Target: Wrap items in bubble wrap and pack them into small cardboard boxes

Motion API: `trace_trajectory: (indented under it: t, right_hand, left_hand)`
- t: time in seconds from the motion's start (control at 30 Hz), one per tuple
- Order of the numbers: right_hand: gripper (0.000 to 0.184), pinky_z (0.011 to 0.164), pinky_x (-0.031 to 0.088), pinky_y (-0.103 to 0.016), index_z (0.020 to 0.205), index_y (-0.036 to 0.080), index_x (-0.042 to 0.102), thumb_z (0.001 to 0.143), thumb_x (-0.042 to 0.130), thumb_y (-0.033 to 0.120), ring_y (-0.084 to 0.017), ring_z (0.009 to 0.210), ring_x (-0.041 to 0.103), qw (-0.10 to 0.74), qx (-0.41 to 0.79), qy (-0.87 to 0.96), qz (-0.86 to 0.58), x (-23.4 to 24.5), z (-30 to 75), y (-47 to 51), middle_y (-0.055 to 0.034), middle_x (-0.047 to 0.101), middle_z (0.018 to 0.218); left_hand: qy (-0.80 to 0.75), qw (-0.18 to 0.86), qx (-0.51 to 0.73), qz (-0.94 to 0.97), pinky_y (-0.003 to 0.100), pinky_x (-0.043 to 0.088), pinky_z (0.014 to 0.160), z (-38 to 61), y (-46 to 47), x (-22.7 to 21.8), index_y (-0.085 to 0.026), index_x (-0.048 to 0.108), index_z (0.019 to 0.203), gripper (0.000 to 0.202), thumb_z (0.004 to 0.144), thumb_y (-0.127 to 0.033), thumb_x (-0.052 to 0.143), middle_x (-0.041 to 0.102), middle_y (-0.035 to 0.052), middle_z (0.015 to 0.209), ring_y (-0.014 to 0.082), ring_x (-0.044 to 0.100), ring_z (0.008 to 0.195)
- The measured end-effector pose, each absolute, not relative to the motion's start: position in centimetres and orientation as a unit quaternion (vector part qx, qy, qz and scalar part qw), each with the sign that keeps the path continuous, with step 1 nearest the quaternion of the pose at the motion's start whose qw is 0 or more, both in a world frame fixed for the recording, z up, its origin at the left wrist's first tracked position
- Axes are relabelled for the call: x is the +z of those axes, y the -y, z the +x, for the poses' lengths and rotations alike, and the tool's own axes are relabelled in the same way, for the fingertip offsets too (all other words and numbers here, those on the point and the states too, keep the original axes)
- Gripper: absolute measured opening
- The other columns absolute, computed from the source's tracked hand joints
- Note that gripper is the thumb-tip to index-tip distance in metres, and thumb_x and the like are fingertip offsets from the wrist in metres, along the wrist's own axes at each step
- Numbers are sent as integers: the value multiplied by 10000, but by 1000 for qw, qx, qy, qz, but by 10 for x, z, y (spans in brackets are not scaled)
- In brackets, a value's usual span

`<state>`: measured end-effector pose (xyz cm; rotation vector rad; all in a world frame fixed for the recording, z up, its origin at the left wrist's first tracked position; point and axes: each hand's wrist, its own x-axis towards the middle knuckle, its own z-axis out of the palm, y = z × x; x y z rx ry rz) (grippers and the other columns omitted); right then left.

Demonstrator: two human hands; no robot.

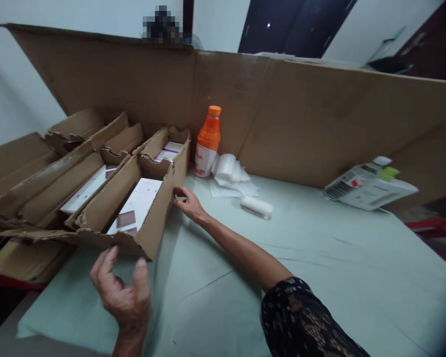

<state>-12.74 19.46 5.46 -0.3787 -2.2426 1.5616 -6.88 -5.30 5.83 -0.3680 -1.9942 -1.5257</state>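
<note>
Brown cardboard, ragged along its rims, forms the front bin (156, 218), which stands on the pale green worktop (319, 267) with white boxes (143, 201) inside it. The left hand (124, 297) is just in front of the bin, its grip spread and bare. The right hand (189, 204) is at the bin's right side, thumb and forefinger slightly parted; whether either hand touches cardboard, I cannot tell. An uneven pull could tear the bin's worn rim; tilting it could make the boxes slide; a backward shove could topple the orange bottle (208, 136) behind its right side.
</note>
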Motion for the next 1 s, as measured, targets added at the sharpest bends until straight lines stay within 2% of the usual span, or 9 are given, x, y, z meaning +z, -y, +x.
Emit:
trace_trajectory:
  t: [0.13, 0.23, 0.37, 0.5, 0.77, 1.0]
  right_hand:
    - [375, 802, 517, -309, 1118, 205, 638, 743, 633, 223, -208, 1046, 619, 193, 559, 796, -129, 49, -128, -196, -39, 686, 1098]
    - [350, 787, 502, -300, 1071, 219, 638, 724, 651, 260, -206, 1035, 611, 193, 558, 798, -121, 50, -129, -199, -27, 678, 1071]
    - [289, 778, 491, -298, 989, 219, 632, 711, 651, 294, -198, 987, 615, 198, 561, 796, -111, 53, -132, -204, -12, 665, 997]
    - [251, 752, 489, -306, 933, 228, 605, 697, 639, 308, -201, 931, 618, 212, 572, 785, -107, 51, -135, -202, -7, 660, 949]
    - [309, 806, 513, -343, 999, 234, 598, 696, 642, 274, -216, 939, 649, 227, 600, 760, -107, 41, -132, -195, -36, 695, 1008]
    - [310, 823, 504, -354, 993, 218, 605, 704, 662, 316, -209, 895, 646, 233, 610, 748, -118, 38, -133, -198, -25, 694, 989]
  left_hand:
    - [762, 275, -574, -117, 520, 360, 1176, -72, 41, 42, -186, 392, 1496, 847, 761, -398, 757, 380, 176, 1507, 334, 391, 1433]
    - [754, 243, -602, -97, 496, 347, 1194, -74, 34, 34, -211, 309, 1552, 928, 764, -371, 772, 313, 185, 1568, 324, 340, 1480]
    - [748, 234, -612, -107, 502, 312, 1219, -75, 32, 28, -210, 277, 1574, 934, 789, -354, 765, 279, 195, 1590, 337, 306, 1503]
    - [751, 226, -611, -105, 523, 311, 1221, -73, 29, 23, -231, 236, 1585, 938, 817, -352, 762, 278, 205, 1587, 362, 345, 1487]
    - [766, 275, -568, -121, 547, 262, 1233, -72, 23, 25, -229, 208, 1619, 874, 882, -263, 677, 228, 214, 1645, 364, 261, 1527]
    - [769, 296, -551, -131, 524, 272, 1231, -69, 17, 26, -209, 186, 1627, 880, 887, -224, 661, 235, 223, 1651, 351, 255, 1536]
